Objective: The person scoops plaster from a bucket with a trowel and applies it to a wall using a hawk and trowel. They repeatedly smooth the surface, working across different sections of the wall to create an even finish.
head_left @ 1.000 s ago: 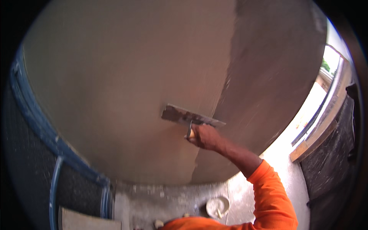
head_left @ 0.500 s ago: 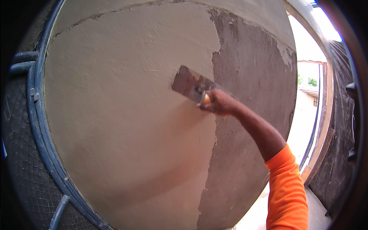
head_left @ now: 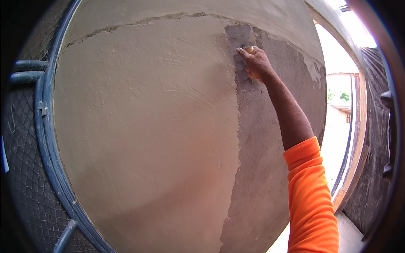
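— High on the wall (head_left: 147,126), near the top edge of the fresh plaster, what have we got?

— Right hand (head_left: 255,63) up at full reach, fingers wrapped tight round the yellowish handle of a plastering trowel (head_left: 241,50). Firm clamp, thumb side toward the wall.

— And the blade?

— Flat grey steel, standing upright, pressed against the surface right on the seam where the smooth pale coat meets the darker, rougher grey band (head_left: 270,139). Its upper end sits just under the ragged crack line across the top.

— The arm?

— Bare forearm rising from the lower right, orange sleeve (head_left: 312,198) pushed to the elbow.

— Other hand?

— Left hand is out of the picture entirely.

— Surroundings?

— Blue pipe frame (head_left: 46,139) curving down the left side with dark mesh (head_left: 21,168) behind it. On the right, a bright opening (head_left: 339,109) with a wooden edge, daylight beyond.
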`<state>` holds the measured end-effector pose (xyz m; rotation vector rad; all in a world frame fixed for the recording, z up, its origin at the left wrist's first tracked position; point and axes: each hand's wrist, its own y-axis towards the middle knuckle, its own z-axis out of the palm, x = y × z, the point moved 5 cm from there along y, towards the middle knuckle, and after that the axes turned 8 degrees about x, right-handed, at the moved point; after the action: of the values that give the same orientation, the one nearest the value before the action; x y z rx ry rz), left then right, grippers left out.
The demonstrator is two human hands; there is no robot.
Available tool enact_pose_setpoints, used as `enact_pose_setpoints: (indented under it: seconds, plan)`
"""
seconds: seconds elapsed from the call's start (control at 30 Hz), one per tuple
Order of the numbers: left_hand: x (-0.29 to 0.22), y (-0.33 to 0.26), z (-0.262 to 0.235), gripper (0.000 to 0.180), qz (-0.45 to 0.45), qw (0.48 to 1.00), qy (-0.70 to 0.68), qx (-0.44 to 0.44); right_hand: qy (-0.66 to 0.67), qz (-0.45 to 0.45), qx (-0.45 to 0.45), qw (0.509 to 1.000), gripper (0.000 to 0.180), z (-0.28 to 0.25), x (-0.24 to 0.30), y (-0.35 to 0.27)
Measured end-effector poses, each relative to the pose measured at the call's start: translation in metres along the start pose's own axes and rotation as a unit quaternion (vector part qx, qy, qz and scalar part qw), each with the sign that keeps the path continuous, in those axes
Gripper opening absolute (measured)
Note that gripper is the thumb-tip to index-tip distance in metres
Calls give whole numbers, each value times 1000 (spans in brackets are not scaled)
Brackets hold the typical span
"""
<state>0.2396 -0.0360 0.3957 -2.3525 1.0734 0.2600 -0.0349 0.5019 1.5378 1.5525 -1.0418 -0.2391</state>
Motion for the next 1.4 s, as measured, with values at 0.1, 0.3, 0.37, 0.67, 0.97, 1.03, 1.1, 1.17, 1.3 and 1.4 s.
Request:
enact_pose_setpoints:
  seconds: [0.1, 0.3, 0.37, 0.67, 0.97, 1.03, 1.1, 1.17, 1.3, 1.4]
  plan:
    - [4, -2, 5, 64, -7, 1000, -6, 2, 29, 17, 58, 998, 39, 16, 14, 5]
    - [29, -21, 19, 67, -28, 999, -19, 3, -72, 15, 176, 982, 38, 74, 34, -3]
    - [43, -32, 25, 69, -37, 999, -25, 2, -154, -41, 247, 956, 37, 111, 38, -23]
    - [86, -41, 27, 56, -32, 998, -49, -29, -313, -115, 530, 780, 38, 249, -19, -246]
    - [119, -42, -4, 32, 16, 998, 39, -53, -362, -40, 702, 612, 48, 297, -231, -635]
    - [130, -53, -13, 29, -37, 999, -11, 10, -330, 15, 751, 572, 48, 262, -267, -745]
    - [125, -64, -41, 24, -15, 1000, -5, 18, -332, 153, 825, 431, 49, 200, -294, -846]
    - [97, -80, -91, 22, 64, 996, 67, -4, -322, 225, 813, 430, 47, 140, -294, -912]
    - [-9, -91, -289, 52, 111, 720, -678, -96, -304, 453, 731, 410, 42, 54, -281, -982]
    - [-123, -141, -502, 98, 431, 547, -702, -148, -286, 572, 623, 450, 40, 7, -264, -998]
